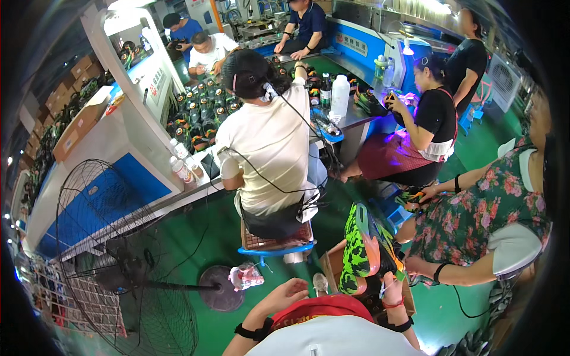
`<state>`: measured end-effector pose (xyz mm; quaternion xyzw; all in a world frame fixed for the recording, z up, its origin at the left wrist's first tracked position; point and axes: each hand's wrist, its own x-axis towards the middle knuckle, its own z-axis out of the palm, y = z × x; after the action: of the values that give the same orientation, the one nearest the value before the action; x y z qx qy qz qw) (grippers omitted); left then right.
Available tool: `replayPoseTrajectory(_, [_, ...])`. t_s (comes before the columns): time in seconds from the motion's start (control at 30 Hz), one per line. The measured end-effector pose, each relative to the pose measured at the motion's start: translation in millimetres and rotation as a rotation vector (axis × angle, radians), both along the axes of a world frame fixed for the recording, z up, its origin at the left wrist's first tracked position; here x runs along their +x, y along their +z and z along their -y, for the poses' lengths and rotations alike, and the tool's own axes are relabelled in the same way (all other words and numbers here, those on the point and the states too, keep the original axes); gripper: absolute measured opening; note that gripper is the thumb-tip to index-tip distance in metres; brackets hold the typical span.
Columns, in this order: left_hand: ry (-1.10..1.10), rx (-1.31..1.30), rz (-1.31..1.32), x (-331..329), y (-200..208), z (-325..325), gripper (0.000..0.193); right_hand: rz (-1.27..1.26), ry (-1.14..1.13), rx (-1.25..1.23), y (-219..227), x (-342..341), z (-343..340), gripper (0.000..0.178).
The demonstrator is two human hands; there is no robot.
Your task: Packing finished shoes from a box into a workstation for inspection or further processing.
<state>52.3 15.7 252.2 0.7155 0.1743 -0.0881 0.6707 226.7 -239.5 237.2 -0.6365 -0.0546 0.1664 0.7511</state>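
Observation:
My right hand [392,289] is closed on a sports shoe [362,243]. The shoe's sole faces up, bright green with black patches and a salmon-orange middle. Its upper, turned away to the right, shows black and orange. A thin pale stick-like thing shows beside my right fingers; I cannot make out what it is. My left hand [287,295] is apart from the shoe, holding nothing, its fingers loosely bent above the red cloth [320,308] on my lap. Beneath the shoe stands a cardboard box [328,268], its contents mostly hidden.
Close on my right, a person in a floral top [475,213] handles another shoe. Ahead, a person in a cream shirt [267,148] sits on a blue-framed stool [276,252]. A black standing fan [119,267] is at left. Beyond, several workers surround a bench of shoes [199,113].

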Motion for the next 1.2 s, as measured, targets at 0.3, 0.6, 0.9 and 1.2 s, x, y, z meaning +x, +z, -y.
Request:
replayPoseTrajectory(0.3, [-0.010, -0.010, -0.005, -1.9, -7.7, -3.3, 0.035, 0.011, -0.028, -0.143, 26.0, -12.4, -15.8, 0.036])
replayPoseTrajectory(0.6, [-0.076, -0.028, -0.003, -5.3, -20.8, -6.5, 0.036, 0.012, -0.054, -0.146, 27.2, -30.5, -11.6, 0.019])
replayPoseTrajectory(0.9, [-0.149, -0.037, -0.006, 6.7, -15.3, -8.4, 0.038, -0.009, -0.019, -0.174, 32.3, -24.2, -18.2, 0.018])
replayPoseTrajectory(1.2, [-0.166, -0.014, -0.028, 40.6, -8.3, -8.1, 0.034, -0.003, 0.122, -0.271, 61.7, -2.1, -37.5, 0.022])
